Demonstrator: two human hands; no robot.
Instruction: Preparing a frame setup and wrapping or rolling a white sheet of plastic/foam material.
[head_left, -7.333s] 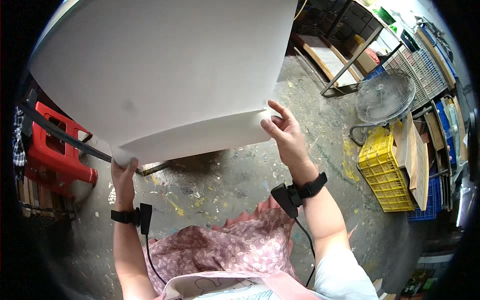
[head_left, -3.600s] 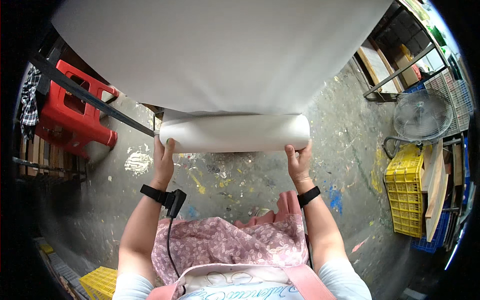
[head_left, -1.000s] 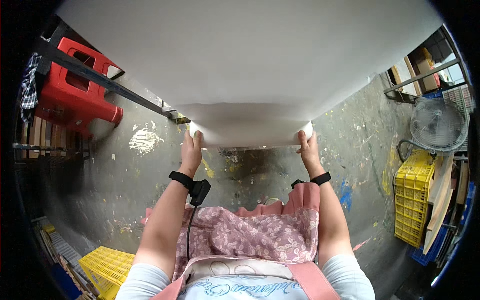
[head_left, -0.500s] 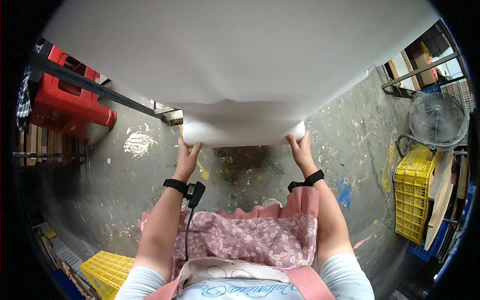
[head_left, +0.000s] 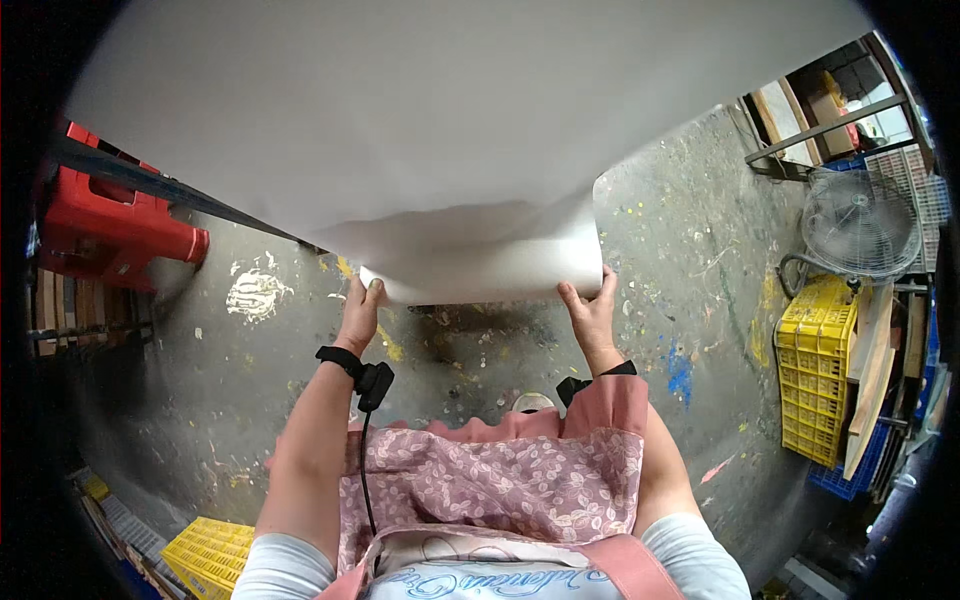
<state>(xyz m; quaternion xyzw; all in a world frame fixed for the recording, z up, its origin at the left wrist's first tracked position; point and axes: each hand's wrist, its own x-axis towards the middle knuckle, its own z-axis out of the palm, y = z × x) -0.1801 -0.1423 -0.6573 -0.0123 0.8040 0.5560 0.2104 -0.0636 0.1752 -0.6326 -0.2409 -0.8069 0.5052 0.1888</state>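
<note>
A large white sheet (head_left: 460,120), possibly paper or thin film, fills the upper part of the head view. Its near end curls into a loose roll (head_left: 490,262) in front of me. My left hand (head_left: 358,318) grips the left end of that roll, its thumb on the near side. At the opposite end my right hand (head_left: 592,318) holds the sheet the same way, with thumb and fingers around the edge. Most fingers of both hands are partly hidden by the sheet. A dark band with a small device (head_left: 374,384) and a cable is strapped on my left wrist.
A red plastic stool (head_left: 120,225) lies at the left beside a dark metal bar (head_left: 170,187). On the right are a wire-caged fan (head_left: 862,225), a yellow crate (head_left: 815,375) and wooden boards (head_left: 870,390). Another yellow crate (head_left: 210,550) sits lower left. The grey floor (head_left: 690,260) is paint-spattered.
Both hands have shifted slightly left and a little nearer me, still holding the roll. The sheet has tilted, its left side lower, and its right edge has moved inward.
</note>
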